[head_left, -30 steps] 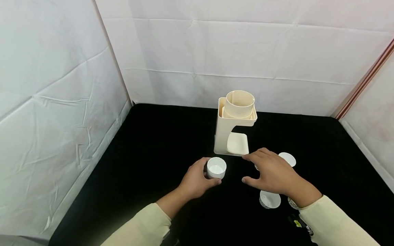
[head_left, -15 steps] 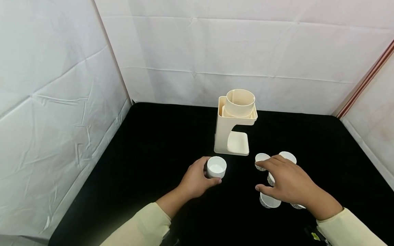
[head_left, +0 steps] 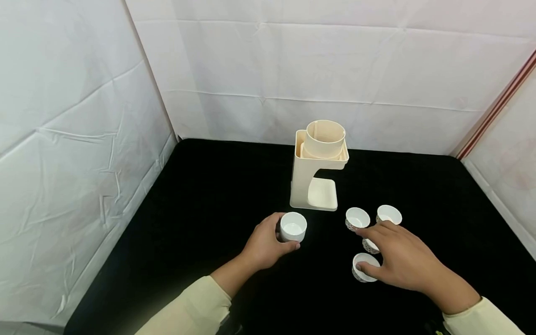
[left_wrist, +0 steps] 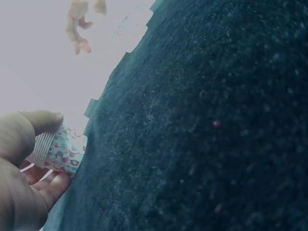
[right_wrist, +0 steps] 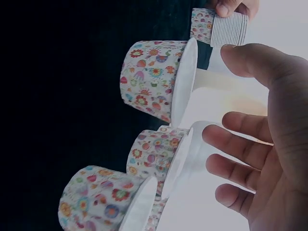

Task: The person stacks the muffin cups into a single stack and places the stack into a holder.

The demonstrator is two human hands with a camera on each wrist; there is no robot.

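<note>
Cups are sitting in a cluster of 4 on the black bench; the nearest cup is lying under the right hand, whose grip is spread open with the thumb touching its rim. At 10 o'clock, the left hand is gripping a white cup. At 12 o'clock the cream dispenser is standing.

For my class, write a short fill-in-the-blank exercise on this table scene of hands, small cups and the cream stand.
1. The left hand grips one small white ____.
2. The table is covered in ____ cloth.
3. The cream stand rises ____ the cups, toward the back wall.
4. The right hand's thumb touches the rim of the ____ cup of its group.

Missing words: cup; black; behind; nearest
</note>
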